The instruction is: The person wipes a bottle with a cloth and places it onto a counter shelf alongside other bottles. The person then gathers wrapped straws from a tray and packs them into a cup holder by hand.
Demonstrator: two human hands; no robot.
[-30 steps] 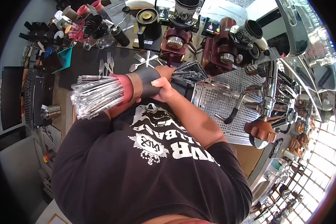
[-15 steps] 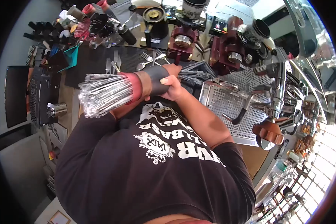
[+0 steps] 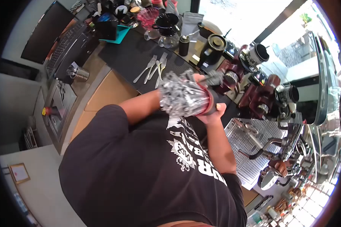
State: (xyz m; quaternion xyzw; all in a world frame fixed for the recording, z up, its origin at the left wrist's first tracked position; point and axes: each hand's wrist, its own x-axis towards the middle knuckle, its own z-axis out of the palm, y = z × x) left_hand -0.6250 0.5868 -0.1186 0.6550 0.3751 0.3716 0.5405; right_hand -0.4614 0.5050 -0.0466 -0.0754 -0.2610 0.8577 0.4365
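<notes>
My right hand [image 3: 215, 113] is wrapped around a dark cup [image 3: 213, 101] with a red inside, tilted on its side toward the left. A thick bundle of thin items in clear plastic wrappers [image 3: 183, 94] sticks out of its mouth, blurred by motion. Behind the bundle, my left hand [image 3: 198, 78] shows only in part, its fingers closed beside a blurred clump of similar wrapped items [image 3: 213, 78]. Several loose forks [image 3: 155, 68] lie on the black mat [image 3: 121, 56] beyond my left forearm.
An espresso machine's drip tray [image 3: 250, 151] is at the right, with dark red grinders [image 3: 255, 100] behind it. A black kettle [image 3: 214, 47] and glass coffee servers [image 3: 168, 39] stand at the back. At the left are a laptop keyboard [image 3: 66, 43] and a metal cup [image 3: 78, 72].
The view has turned, and the cup with its bundle appears farther right. My left hand has come up from the loose wrapped items on the counter, with a clump of them beside it.
</notes>
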